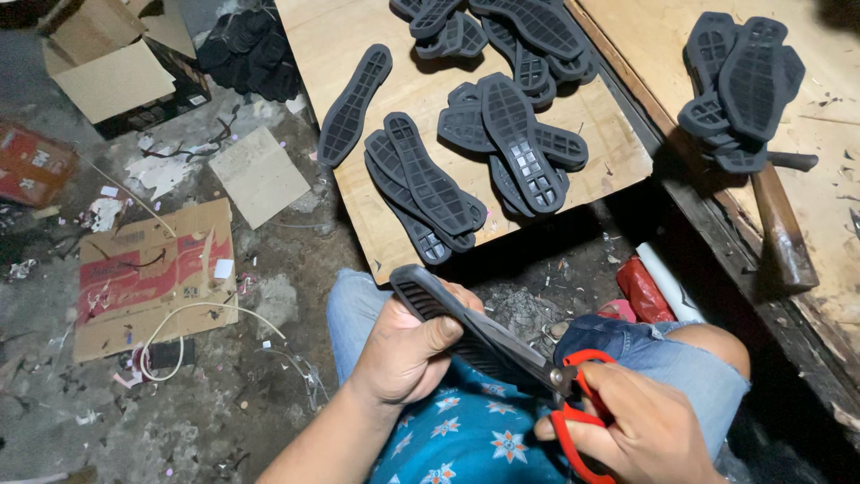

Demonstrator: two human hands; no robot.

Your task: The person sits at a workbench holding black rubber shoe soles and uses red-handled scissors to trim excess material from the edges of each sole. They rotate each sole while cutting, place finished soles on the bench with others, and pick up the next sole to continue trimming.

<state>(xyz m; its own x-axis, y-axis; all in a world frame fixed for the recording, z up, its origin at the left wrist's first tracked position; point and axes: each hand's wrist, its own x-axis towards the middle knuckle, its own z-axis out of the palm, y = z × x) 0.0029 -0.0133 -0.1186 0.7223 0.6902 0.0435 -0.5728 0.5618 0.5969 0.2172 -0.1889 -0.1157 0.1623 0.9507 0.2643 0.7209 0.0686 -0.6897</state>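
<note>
dark grey sole [430, 303], red-handled scissors [573, 403]

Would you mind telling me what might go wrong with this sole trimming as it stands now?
1. The left hand grips the sole close to the scissors blades, so a slip could nick the thumb.
2. The cut is made over the lap, so a dropped tool might hit the knee.
3. The loose stack near the board edge may slide off.

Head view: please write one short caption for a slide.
Left hand holds a dark rubber shoe sole while right hand works red-handled scissors along its edge.
</note>
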